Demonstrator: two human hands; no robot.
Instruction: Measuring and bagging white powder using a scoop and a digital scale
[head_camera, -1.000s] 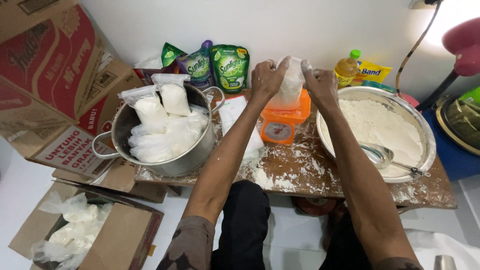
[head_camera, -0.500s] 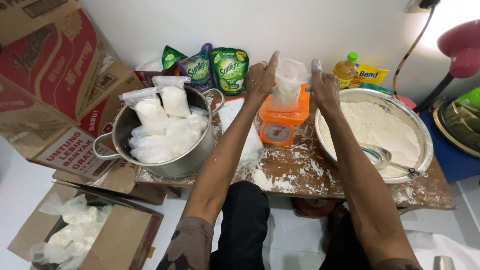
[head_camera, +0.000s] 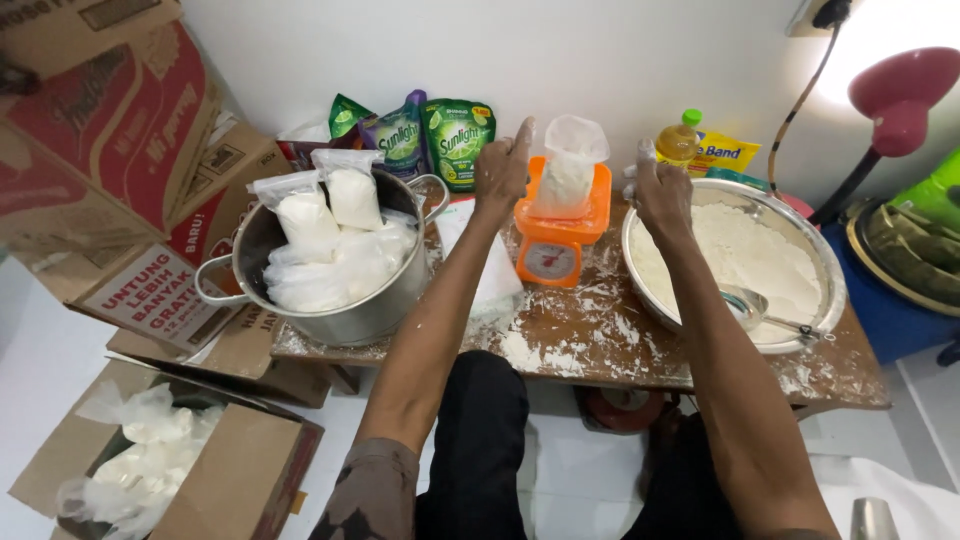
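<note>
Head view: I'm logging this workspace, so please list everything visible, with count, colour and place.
Bag of white powder: one, clear, standing on the scale.
Kitchen scale: one, orange, table centre.
Metal bowl: one, silver, holds white powder, table right.
Spoon: one, metal, in the bowl.
Pot: one, steel, table left, full of filled bags.
Pouches: about three, green and purple, against the wall.
Oil bottle: one, yellow with green cap, behind the bowl.
Table: one, brown, dusted white.
Cardboard boxes: several, stacked left; one on the floor holds plastic bags.
Lamp: one, pink, right.
Left hand: open, beside the bag.
Right hand: open, beside the bag.
</note>
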